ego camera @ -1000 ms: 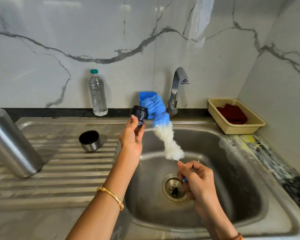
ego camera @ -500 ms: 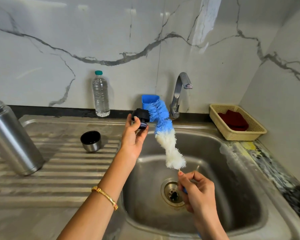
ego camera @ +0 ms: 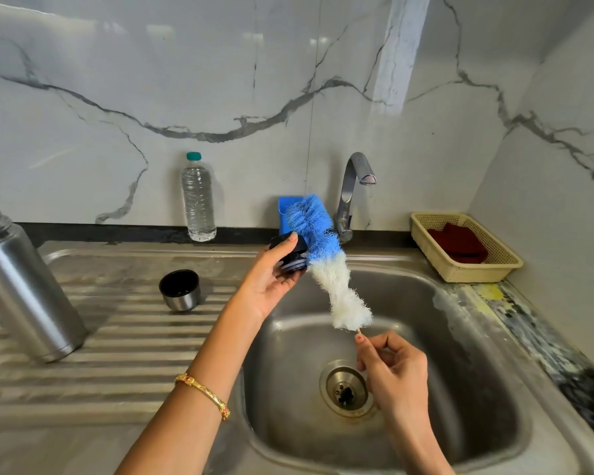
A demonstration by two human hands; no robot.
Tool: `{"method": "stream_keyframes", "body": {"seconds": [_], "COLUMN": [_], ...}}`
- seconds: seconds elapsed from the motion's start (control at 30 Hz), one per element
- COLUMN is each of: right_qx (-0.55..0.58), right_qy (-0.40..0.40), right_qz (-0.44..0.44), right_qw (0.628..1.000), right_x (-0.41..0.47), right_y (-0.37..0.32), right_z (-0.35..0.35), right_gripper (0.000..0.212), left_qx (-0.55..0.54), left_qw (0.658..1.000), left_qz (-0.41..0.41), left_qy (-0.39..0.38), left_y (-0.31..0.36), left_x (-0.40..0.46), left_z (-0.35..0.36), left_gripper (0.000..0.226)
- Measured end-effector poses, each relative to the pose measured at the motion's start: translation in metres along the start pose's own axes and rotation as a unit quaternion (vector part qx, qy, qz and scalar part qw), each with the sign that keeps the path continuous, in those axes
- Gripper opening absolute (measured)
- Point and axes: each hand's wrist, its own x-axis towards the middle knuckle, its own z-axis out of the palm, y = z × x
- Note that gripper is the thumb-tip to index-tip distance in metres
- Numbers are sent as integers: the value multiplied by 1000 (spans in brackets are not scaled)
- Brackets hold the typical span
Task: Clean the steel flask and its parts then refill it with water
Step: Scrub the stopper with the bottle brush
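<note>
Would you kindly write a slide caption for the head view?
Left hand holds the black stopper against the bottle brush, gripped by the right hand, over the sink.

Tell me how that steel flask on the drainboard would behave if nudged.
The steel flask stands upright, tall and narrow, on the ridged drainboard, so it probably tips fairly easily. It is open-topped, likely empty and light. Its smooth round body would probably roll once down.
</note>
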Motion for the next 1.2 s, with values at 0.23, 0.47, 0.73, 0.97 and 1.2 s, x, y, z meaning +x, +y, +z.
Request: {"method": "stream_keyframes", "body": {"seconds": [0.23, 0.47, 0.73, 0.97, 1.2], "right_qx": [-53, -97, -134, -183, -225], "right_qy": [13, 34, 25, 52, 55], "right_qz": [-37, -55, -77, -124, -162], "right_qw": [998, 993, 988, 974, 959], "right_x": [9, -4, -10, -8, -2], "right_y": [-10, -10, -5, -9, -17], "right_z": [-4, -2, -13, -8, 1], "right_gripper": [31, 25, 29, 28, 25], "left_qx": [75, 13, -28, 71, 80], "left_qw": [996, 998, 995, 986, 977], "left_qz": [14, 41, 69, 94, 151], "left_qy": [46, 38, 60, 117, 131], "left_y": [8, 9, 19, 3, 10], "left_x": [5, 6, 4, 10, 5], "left_z": [-3, -4, 3, -4, 1], "left_gripper": [12, 1, 9, 16, 15]}}
